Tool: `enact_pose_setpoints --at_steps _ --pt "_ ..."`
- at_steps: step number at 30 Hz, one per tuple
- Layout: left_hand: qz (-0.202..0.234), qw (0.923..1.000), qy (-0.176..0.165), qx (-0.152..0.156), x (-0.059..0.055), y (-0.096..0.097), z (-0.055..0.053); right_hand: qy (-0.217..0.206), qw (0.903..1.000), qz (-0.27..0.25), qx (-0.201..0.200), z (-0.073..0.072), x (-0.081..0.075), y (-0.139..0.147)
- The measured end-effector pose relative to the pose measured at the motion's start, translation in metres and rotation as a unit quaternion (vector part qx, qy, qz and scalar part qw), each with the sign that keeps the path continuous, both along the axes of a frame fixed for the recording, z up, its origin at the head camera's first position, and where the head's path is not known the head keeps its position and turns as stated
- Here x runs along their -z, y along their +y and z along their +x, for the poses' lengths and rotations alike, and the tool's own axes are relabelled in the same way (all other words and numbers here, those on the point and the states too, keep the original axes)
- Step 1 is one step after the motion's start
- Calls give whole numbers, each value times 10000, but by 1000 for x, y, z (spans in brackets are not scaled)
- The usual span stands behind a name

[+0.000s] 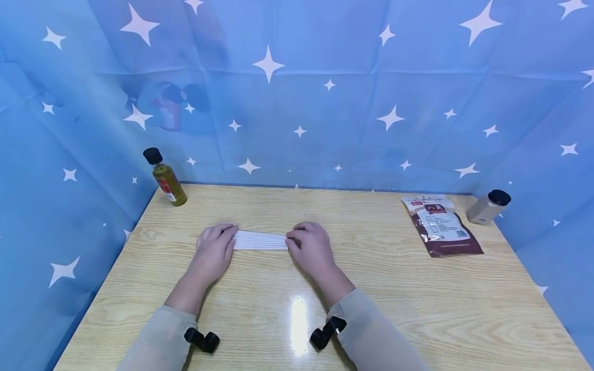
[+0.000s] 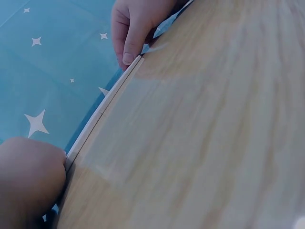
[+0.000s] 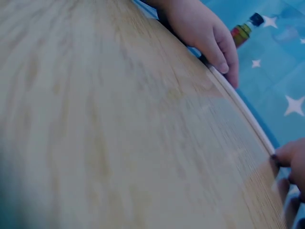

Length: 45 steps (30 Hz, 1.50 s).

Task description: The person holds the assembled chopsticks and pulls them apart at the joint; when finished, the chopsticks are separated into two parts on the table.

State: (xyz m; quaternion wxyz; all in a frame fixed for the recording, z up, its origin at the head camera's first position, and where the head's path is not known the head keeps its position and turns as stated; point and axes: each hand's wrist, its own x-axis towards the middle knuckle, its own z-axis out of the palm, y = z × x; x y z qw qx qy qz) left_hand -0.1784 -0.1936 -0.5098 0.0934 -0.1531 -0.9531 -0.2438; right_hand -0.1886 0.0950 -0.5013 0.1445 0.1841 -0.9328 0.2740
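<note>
The left hand gripped one end of a white lined strip on the table; the right hand pinched the other.

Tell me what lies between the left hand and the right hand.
In the head view, a lined white strip spans the gap between the left hand and the right hand.

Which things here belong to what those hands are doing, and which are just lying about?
In the job, apparently:
flat white strip with dark lines
bare left hand, gripping one end
bare right hand, gripping the other

Just lying about, untouched:
olive-green bottle with black cap
maroon-and-white plastic packet
greyish jar with black lid
</note>
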Motion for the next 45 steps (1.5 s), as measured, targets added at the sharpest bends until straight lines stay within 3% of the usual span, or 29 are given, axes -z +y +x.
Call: enact_pose_setpoints --at_steps 8,16,26,34,40,45 --pt "151 9998 110 27 3 -2 0 -783 9944 -639 309 2 -6 -9" --pt "253 9996 147 -50 2 1 -1 -1200 9891 -509 684 1 -8 -21" --pt "295 9991 282 -71 1 2 -5 -1099 9918 -326 557 1 -4 -19" --pt "381 9990 128 -209 -1 4 -7 -844 9948 -412 386 -1 -1 -19" --pt "509 9983 139 -239 -2 3 -7 -780 9942 -719 191 -2 -2 -20" --pt "577 9974 349 -267 -1 2 -5 -714 9926 -984 6 -2 -2 -20"
